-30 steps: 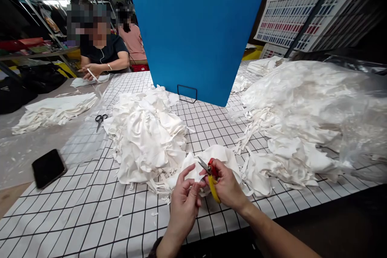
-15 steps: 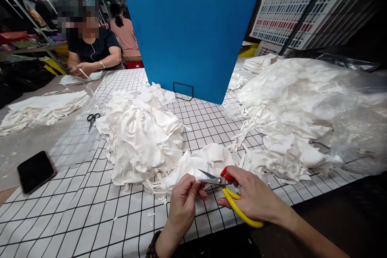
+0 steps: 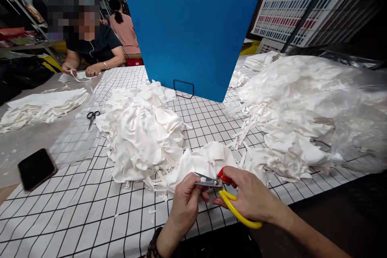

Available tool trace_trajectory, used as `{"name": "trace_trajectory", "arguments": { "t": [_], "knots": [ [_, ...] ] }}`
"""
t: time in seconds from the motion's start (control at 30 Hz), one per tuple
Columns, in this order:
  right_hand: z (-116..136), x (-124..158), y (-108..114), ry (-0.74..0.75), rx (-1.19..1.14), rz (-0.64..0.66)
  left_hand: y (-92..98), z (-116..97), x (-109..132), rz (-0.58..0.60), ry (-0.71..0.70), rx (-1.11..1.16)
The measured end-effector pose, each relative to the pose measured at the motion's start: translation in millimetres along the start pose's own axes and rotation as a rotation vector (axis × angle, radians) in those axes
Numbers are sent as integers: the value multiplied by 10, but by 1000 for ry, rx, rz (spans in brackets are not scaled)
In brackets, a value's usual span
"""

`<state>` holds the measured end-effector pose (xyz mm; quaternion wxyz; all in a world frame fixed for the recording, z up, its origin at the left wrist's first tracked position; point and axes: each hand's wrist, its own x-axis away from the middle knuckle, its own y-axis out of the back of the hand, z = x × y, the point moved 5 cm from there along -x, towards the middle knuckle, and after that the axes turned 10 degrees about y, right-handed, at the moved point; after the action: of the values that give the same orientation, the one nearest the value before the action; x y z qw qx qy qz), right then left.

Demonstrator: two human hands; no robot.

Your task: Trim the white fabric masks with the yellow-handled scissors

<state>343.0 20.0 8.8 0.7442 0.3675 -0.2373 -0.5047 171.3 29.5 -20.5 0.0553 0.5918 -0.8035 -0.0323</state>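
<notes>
My right hand (image 3: 250, 195) grips small scissors (image 3: 216, 183) with one red and one yellow handle loop. Their blades are parted and point left, with a bit of white material between them. Close by, my left hand (image 3: 185, 203) is closed in a pinch at the blade tips, at the near edge of a white cloth piece (image 3: 202, 161). What exactly the fingertips pinch is partly hidden, but it looks like this white cloth. A large heap of white cloth pieces (image 3: 145, 133) lies beyond and left of my hands. More white pieces (image 3: 287, 157) lie to the right.
A blue board (image 3: 196, 32) stands upright behind the heap. Black scissors (image 3: 92, 117) and a phone (image 3: 37, 169) lie on the left. A clear plastic bag (image 3: 320, 84) covers cloth at right. One co-worker (image 3: 93, 48) sits across the table handling white cloth; another person (image 3: 123, 32) sits behind.
My scissors have shifted slightly left toward my left hand, and a white bit now shows between the blades. The co-worker's hands have moved apart, one drawing a white strip.
</notes>
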Motion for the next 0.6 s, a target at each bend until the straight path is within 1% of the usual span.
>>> {"name": "trace_trajectory", "arguments": {
  "t": [0.1,0.2,0.37,0.6],
  "knots": [
    [-21,3,-12,-25,33,23,4,-1,-5,11,7,-19],
    [-21,4,-22,-14,59,35,5,5,-5,21,18,-5],
    [-23,6,-41,7,92,11,1,37,1,54,53,57],
    [-12,-8,-24,51,110,-8,12,62,-1,68,83,101]
  ]
}}
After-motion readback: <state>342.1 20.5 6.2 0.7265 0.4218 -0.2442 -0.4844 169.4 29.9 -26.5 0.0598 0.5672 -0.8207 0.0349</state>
